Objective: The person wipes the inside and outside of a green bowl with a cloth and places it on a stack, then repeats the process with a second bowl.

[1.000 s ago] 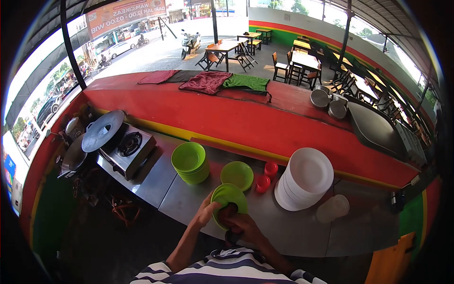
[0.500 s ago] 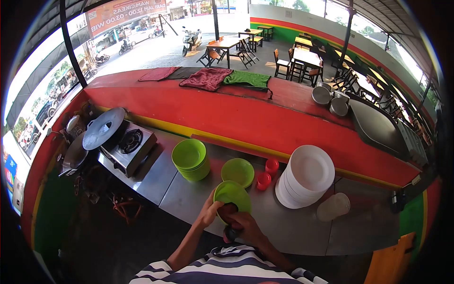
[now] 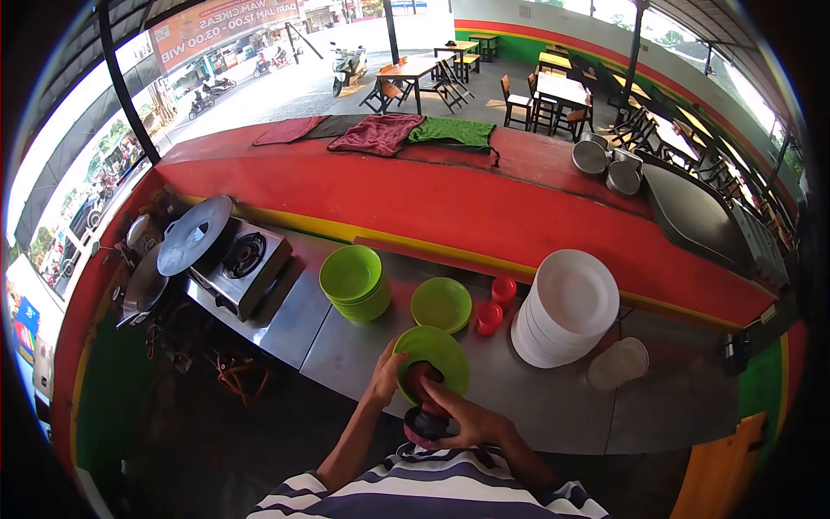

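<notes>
A green bowl (image 3: 449, 355) is tilted toward me above the front edge of the metal counter. My left hand (image 3: 385, 377) grips its left rim, with the thumb on the inside. A dark red and black cloth (image 3: 425, 424) is bunched in my right hand (image 3: 471, 420), and part of it lies against the bowl's inner surface. The cloth's lower end hangs below the bowl, close to my striped shirt. Just beyond the held bowl, another green bowl (image 3: 442, 304) rests on the counter. Two red cups (image 3: 489, 317) stand to its right.
A stack of green bowls (image 3: 352, 275) stands left, beside a gas stove (image 3: 246, 268) and a wok (image 3: 195, 235). Right are stacked white plates (image 3: 577, 294) and a translucent container (image 3: 619, 363). Cloths (image 3: 377, 135) and metal pots (image 3: 590, 157) lie on the red ledge (image 3: 415, 195).
The cloth and my right hand have shifted within the bowl, and more of the cloth shows below it. The bowl has moved slightly right. The whole view has shifted a little.
</notes>
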